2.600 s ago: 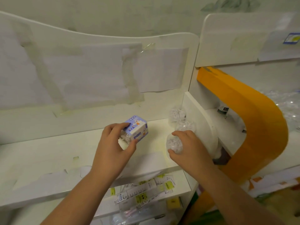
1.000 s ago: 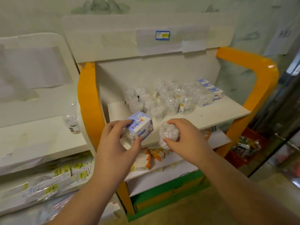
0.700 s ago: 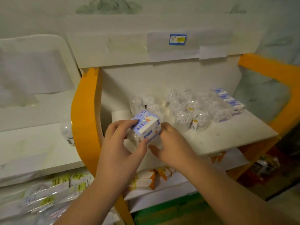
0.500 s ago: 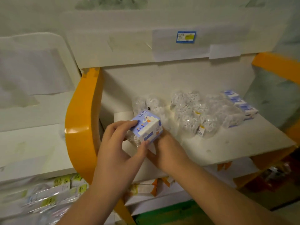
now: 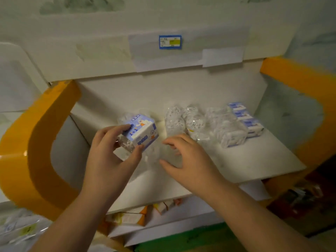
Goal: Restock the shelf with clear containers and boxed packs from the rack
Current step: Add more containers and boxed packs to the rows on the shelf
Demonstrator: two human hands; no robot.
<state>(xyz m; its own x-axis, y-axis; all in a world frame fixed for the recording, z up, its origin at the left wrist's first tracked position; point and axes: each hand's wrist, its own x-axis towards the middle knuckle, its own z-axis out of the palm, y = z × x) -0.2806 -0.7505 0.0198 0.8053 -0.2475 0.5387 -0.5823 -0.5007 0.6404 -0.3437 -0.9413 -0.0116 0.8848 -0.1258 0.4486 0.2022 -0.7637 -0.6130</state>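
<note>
My left hand (image 5: pixel 109 160) grips a blue-and-white boxed pack (image 5: pixel 141 130) over the left part of the white shelf (image 5: pixel 245 160), with a clear container (image 5: pixel 125 142) pressed under the pack. My right hand (image 5: pixel 189 157) hovers just right of it, fingers relaxed and spread. A clear container (image 5: pixel 152 154) stands on the shelf between my two hands, beside my right fingertips and apart from them. Several more clear containers (image 5: pixel 181 120) are grouped at the back of the shelf. Boxed packs (image 5: pixel 243 117) line the back right.
An orange frame (image 5: pixel 27 142) curves round the shelf's left side and another orange frame (image 5: pixel 300 82) round its right. A blue price label (image 5: pixel 170 41) is stuck on the white header above. Orange boxes (image 5: pixel 131 217) lie on a lower shelf.
I have turned from the left rack to the orange-framed shelf. My right hand carried a clear container there, set it down and opened. My left hand still holds the boxed pack.
</note>
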